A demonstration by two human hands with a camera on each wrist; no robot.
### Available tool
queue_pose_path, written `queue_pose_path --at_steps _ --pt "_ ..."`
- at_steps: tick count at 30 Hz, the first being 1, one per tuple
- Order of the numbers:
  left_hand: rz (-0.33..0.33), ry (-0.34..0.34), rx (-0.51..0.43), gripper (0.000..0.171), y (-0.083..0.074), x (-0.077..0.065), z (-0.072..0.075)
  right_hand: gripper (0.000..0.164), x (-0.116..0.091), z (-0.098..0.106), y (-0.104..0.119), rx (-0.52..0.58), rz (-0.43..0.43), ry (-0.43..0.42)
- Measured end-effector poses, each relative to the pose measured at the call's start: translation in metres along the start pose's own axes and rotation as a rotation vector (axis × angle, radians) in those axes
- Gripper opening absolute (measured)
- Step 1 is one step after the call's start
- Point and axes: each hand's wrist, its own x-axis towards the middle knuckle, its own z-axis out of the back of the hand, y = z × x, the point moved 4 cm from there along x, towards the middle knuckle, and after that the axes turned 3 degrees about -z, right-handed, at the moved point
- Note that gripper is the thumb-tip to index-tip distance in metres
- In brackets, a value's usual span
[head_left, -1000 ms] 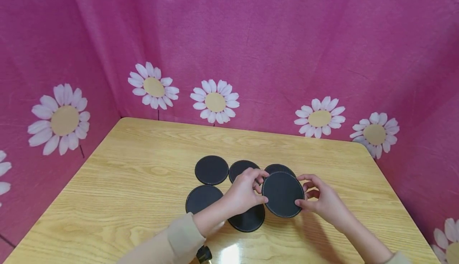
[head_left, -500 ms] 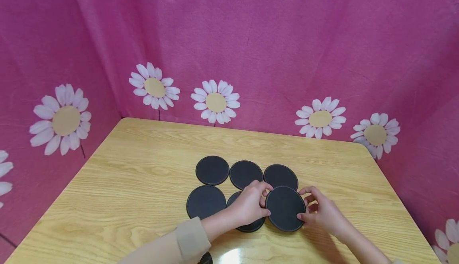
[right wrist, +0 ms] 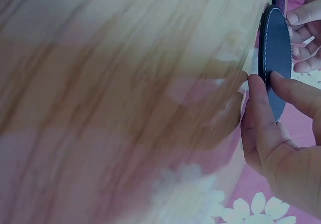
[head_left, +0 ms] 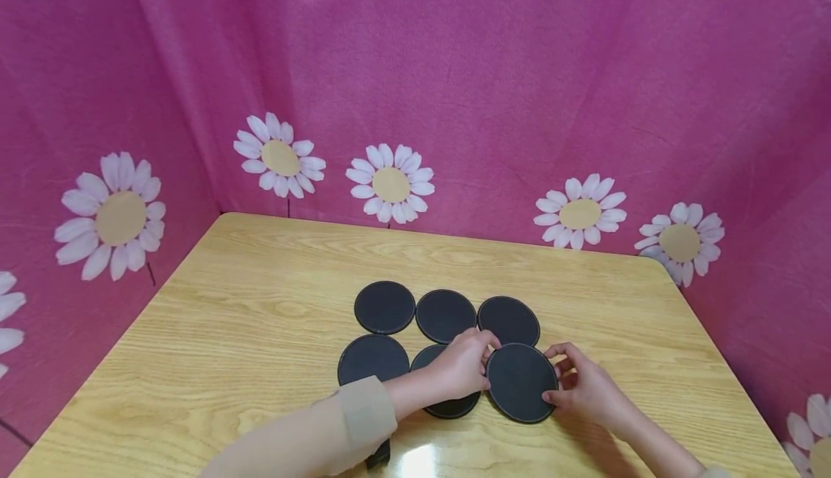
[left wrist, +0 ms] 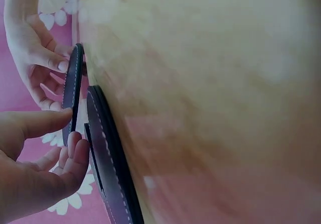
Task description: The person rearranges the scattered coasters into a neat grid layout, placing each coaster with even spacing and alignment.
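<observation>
A round black leather-look coaster point(head_left: 521, 383) with pale edge stitching lies low over the table at the front right of a group of similar coasters. My left hand point(head_left: 457, 366) holds it at its left edge, thumb towards me. On the opposite side, my right hand point(head_left: 587, 391) pinches the rim, its thumb on the upper face. From the right wrist, the held coaster point(right wrist: 277, 48) shows edge-on between thumb and fingers, close above the tabletop. Beneath my left hand, the front middle coaster point(head_left: 454, 407) is partly covered.
Three coasters form a back row: left point(head_left: 384, 307), middle point(head_left: 446, 316) and right point(head_left: 508, 319). Another coaster point(head_left: 372, 359) lies at the front left. A small dark object point(head_left: 379, 455) shows below my left sleeve. A pink flowered curtain point(head_left: 454, 103) surrounds the wooden table point(head_left: 260, 363).
Both hands have brought the held coaster towards me and slightly right, down from over the back right coaster. That back coaster now shows more fully, and the other coasters stay in place.
</observation>
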Motion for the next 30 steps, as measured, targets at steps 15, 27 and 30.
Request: queue_pose_path --at_steps 15,27,30 --pt "-0.018 0.085 0.050 0.048 0.0014 0.0078 0.0001 0.060 0.0012 0.0000 -0.0002 -0.021 0.004 0.046" --pt "-0.026 0.125 0.031 0.047 0.0026 0.0078 0.0004 0.056 0.0028 -0.0018 0.0030 -0.088 0.045 0.081" --pt "-0.023 0.133 0.024 0.046 0.0039 0.0077 -0.0004 0.055 0.0029 -0.0023 0.0039 -0.109 0.053 0.084"
